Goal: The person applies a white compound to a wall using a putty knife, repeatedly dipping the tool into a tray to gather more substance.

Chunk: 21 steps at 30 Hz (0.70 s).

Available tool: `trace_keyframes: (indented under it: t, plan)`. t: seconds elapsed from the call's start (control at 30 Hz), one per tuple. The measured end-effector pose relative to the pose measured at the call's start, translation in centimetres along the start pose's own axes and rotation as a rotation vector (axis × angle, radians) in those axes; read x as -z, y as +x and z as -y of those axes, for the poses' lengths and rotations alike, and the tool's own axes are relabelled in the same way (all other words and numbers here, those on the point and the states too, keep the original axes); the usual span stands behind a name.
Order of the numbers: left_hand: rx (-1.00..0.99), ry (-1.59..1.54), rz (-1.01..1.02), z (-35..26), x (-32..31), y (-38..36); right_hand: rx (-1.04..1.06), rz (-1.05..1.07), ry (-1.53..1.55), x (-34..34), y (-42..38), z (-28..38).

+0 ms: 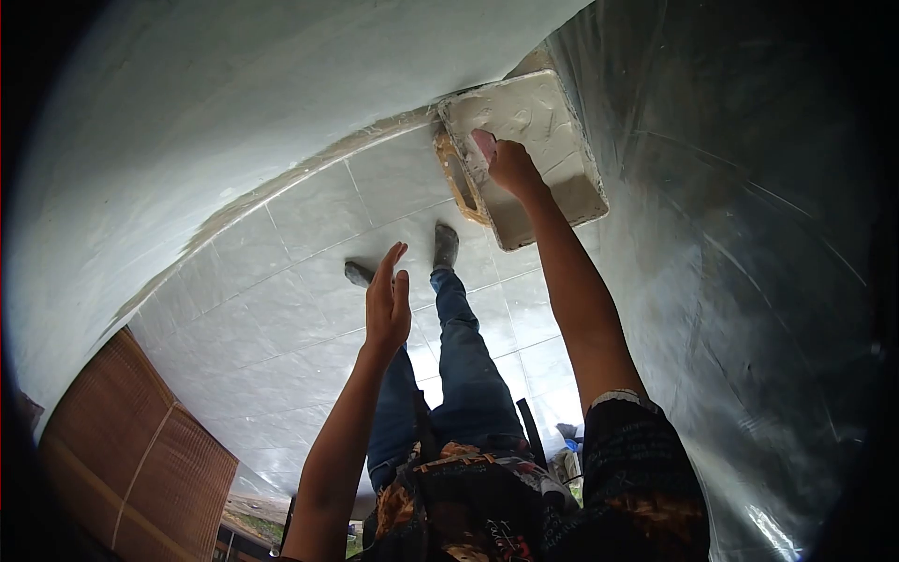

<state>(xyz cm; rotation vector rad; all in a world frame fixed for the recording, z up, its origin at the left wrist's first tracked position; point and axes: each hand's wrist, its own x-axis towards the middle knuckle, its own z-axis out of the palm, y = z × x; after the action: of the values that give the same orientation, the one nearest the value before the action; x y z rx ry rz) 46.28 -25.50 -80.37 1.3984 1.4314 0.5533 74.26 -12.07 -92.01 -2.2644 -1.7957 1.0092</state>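
R hand (514, 169) w/in tray rim (582, 140); L hand (387, 304) clear.

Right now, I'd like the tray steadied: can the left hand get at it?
Probably yes, with some stretch: the left hand looks empty, and nothing seems to block the near rim of the tray; the right hand is farther in.

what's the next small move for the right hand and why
Probably scoop some pale paste with the pink tool: the right hand grips it over the tray, where plenty of paste lies within reach. Whether the tool's edge touches the paste is hard to tell.
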Motion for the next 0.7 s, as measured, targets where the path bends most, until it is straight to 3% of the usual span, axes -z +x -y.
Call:
trace_keyframes:
  t: [0.13, 0.27, 0.37, 0.47, 0.7]
  plan:
    - [0.011, -0.005, 0.002, 0.1, 0.0, 0.1, 0.031, 0.101, -0.052, -2.7, 0.4, -0.6]
    - [0.019, -0.005, -0.004, 0.3, 0.4, 0.2, -0.117, 0.148, 0.004, -1.4, 0.2, -0.7]
    - [0.014, -0.008, -0.017, 0.9, 0.5, 0.2, -0.021, -0.032, -0.013, -3.1, 0.8, -3.5]
    - [0.021, -0.009, -0.013, 1.1, 0.6, 0.1, -0.039, -0.075, 0.052, -2.8, 0.4, -2.8]
    - [0.032, -0.008, -0.015, 1.4, 0.9, 0.0, -0.009, -0.012, 0.038, -3.1, 0.9, -2.0]
